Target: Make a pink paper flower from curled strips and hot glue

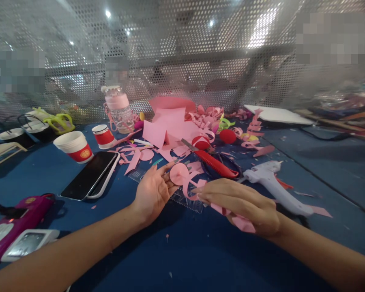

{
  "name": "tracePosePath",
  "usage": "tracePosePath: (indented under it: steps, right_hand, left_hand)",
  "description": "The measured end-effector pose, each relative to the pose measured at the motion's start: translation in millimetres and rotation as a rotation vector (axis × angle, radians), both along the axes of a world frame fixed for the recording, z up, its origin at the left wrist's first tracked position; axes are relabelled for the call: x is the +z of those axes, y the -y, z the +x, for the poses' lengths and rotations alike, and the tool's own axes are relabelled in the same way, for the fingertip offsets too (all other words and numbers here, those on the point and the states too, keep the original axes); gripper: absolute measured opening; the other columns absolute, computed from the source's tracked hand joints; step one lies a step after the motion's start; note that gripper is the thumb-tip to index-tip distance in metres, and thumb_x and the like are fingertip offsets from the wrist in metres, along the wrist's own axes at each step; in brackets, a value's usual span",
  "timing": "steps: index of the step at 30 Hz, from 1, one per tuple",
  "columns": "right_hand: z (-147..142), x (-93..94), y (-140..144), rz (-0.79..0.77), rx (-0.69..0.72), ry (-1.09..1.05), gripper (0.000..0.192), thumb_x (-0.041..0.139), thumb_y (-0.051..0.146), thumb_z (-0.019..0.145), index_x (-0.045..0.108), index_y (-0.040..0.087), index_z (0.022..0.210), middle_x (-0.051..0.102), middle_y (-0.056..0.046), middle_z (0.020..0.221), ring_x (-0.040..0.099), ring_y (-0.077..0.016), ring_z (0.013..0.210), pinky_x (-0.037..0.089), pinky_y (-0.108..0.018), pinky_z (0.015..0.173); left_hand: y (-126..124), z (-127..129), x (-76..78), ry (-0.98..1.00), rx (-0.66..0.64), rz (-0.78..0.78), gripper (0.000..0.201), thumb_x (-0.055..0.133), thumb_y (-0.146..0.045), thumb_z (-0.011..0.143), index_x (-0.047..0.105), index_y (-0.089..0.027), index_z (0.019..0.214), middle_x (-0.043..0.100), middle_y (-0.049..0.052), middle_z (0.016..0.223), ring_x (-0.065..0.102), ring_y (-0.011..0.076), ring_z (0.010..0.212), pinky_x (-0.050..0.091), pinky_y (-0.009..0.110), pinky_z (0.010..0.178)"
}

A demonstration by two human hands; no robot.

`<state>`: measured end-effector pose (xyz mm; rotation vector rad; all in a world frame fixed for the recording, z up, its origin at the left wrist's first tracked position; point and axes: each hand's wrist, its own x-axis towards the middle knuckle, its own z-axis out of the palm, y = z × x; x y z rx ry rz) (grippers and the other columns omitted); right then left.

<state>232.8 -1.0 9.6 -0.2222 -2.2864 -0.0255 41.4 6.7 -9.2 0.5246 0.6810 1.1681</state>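
My left hand (153, 188), palm up, holds a small pink paper disc (179, 174) at its fingertips; the disc has a slight peak in its middle. Close by on the right, my right hand (246, 205) is turned palm down with its fingers curled over pink paper scraps (241, 223). A curled pink paper strip (191, 188) hangs between the two hands. Beneath them lies a clear ridged plastic piece (187, 202). Just beyond my right hand is a red-handled cutting tool (217, 163), its blade pointing away to the left.
A white glue gun (276, 184) lies at right. Behind my hands are pink paper sheets (173, 125) and curled strips (208, 117). At left stand a phone (89, 175), paper cups (76, 147), a water bottle (119, 109) and a magenta device (21, 223). Perforated metal mesh (176, 56) rises behind.
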Motion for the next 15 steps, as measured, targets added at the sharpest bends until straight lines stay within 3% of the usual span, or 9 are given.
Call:
tracePosePath:
  steps: [10, 15]
  right_hand:
    - [-1.2, -3.7, -1.8, -0.034, 0.065, -0.075, 0.026, 0.042, 0.000, 0.083, 0.051, 0.002, 0.107, 0.064, -0.016, 0.092, 0.058, -0.0184, 0.097, 0.053, -0.034, 0.080]
    - [-2.6, -4.9, -3.2, -0.074, 0.064, -0.128, 0.030, 0.040, 0.000, 0.083, 0.051, 0.004, 0.110, 0.064, -0.014, 0.094, 0.059, -0.0163, 0.095, 0.053, -0.031, 0.078]
  left_hand:
    - [0.3, 0.1, -2.0, -0.011, -0.021, 0.002, 0.054, 0.026, -0.049, 0.086, 0.050, -0.010, 0.116, 0.063, 0.014, 0.106, 0.057, 0.0220, 0.101, 0.037, 0.034, 0.093]
    - [0.3, -0.4, -2.7, 0.009, -0.036, 0.004, 0.053, 0.027, -0.049, 0.086, 0.051, -0.010, 0.111, 0.064, 0.014, 0.104, 0.057, 0.0223, 0.103, 0.037, 0.034, 0.094]
